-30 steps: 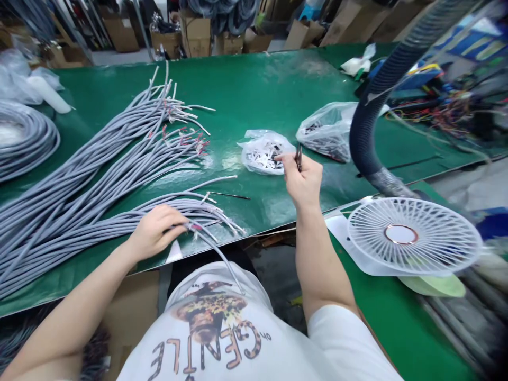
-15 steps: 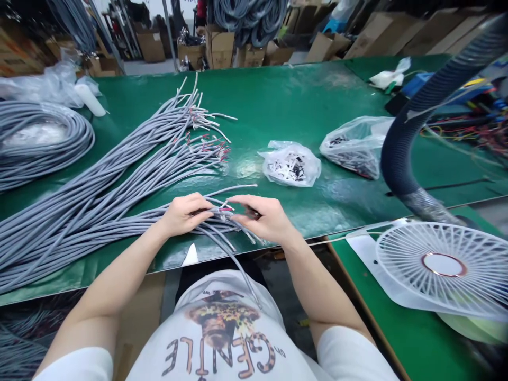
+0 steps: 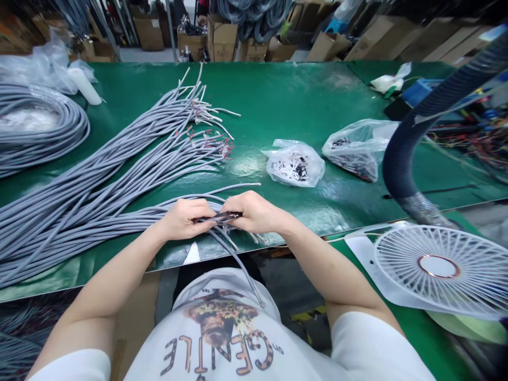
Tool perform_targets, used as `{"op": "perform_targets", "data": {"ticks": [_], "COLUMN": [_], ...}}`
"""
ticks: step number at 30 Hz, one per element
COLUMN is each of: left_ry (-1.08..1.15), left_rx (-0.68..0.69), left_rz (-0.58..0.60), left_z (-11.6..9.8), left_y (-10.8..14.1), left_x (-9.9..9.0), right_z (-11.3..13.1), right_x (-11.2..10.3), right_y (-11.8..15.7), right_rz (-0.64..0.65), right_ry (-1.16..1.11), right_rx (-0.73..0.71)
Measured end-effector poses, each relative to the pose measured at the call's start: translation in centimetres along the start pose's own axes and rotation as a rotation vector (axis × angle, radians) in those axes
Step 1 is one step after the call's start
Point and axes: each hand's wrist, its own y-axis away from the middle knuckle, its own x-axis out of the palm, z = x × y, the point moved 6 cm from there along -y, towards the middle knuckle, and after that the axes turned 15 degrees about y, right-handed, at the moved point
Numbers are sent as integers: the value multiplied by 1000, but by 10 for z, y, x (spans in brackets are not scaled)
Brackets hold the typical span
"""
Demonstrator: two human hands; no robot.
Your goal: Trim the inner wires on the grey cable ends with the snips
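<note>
Grey cables [image 3: 130, 219] run from the left toward the table's front edge. My left hand [image 3: 186, 218] is closed on a grey cable near its end. A small dark metal tool [image 3: 227, 216] lies across the cable end, and my right hand [image 3: 254, 211] is closed round it. The exact contact between tool and cable is hidden by my fingers. One loose cable [image 3: 242, 264] hangs over the edge against the shirt. Behind, two more bundles [image 3: 159, 127] end in stripped red and white wires [image 3: 226, 148].
Two plastic bags of small parts [image 3: 296, 164] [image 3: 355, 151] lie beyond my right hand. A dark flexible hose [image 3: 400, 153] arches at the right above a white fan [image 3: 440, 264]. A cable coil [image 3: 75, 127] and a white bottle [image 3: 85, 87] are at the left.
The dark tool now shows in my right hand, where only fingers and wire ends showed before. My right hand has closed and shifted slightly left, nearer my left hand.
</note>
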Motion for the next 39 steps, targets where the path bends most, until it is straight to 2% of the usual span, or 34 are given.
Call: {"op": "perform_targets", "data": {"ticks": [3, 9, 14, 17, 21, 24, 26, 29, 31, 34, 36, 39], "left_ry": [-8, 36, 65, 43, -2, 39, 127, 357, 495, 563, 551, 515], "left_rx": [16, 8, 9, 36, 73, -12, -106, -242, -292, -324, -329, -321], "left_rz": [1, -20, -51, -73, -186, -294, -364, -485, -535, -532, -512, -499], "left_z": [-3, -6, -8, -11, -16, -10, 0, 15, 22, 26, 25, 22], "left_y": [-1, -3, -2, -2, -2, 0, 3, 9, 12, 13, 12, 11], "left_x": [-2, -4, -8, -10, -15, -20, -24, -31, -33, -32, -29, -26], "right_z": [-9, -21, -22, -23, -24, -24, -22, -20, -21, -13, -3, 6], "right_x": [5, 18, 22, 26, 40, 51, 54, 43, 26, -1, -10, -10], "right_y": [-5, -9, -6, -3, -1, -3, -5, -2, 7, 17, 14, 5], "right_rz": [-17, -46, -161, -273, -442, -520, -495, -473, -591, -748, -734, -668], "right_ry": [-252, -592, -825, -872, -1028, -1242, -1301, -1179, -986, -704, -562, -351], "right_rx": [16, 186, 253, 334, 482, 548, 544, 525, 538, 507, 447, 383]}}
